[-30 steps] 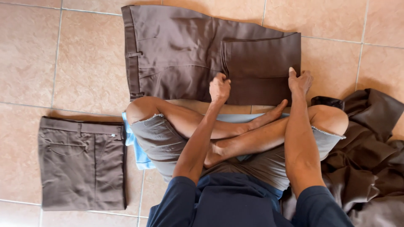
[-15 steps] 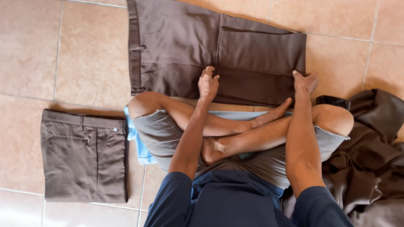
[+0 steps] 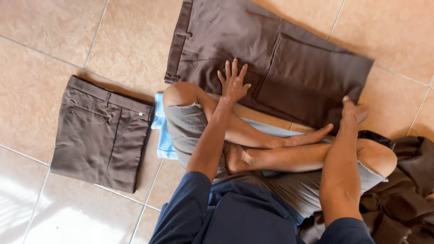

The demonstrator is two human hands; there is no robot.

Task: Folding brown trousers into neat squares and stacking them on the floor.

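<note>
Head cam showed the brown trousers [image 3: 271, 68] I was working on spread across the tiled floor [image 3: 54, 49], partly folded, one leg doubled back over the rest. My left hand [image 3: 233, 82] lay flat on the cloth with fingers fanned wide, palm down, gripping nothing. My right hand [image 3: 353, 111] pressed on the folded leg's near edge; its fingers looked curled together, but I couldn't tell if they pinched any fabric. Just below both hands were my crossed bare legs, sitting on a light blue cloth [image 3: 163, 135]. Well off to the left of my left fingers lay another pair of folded brown trousers [image 3: 101, 133]. Beside my right arm sat a heap of dark brown clothes [image 3: 407, 190].
</note>
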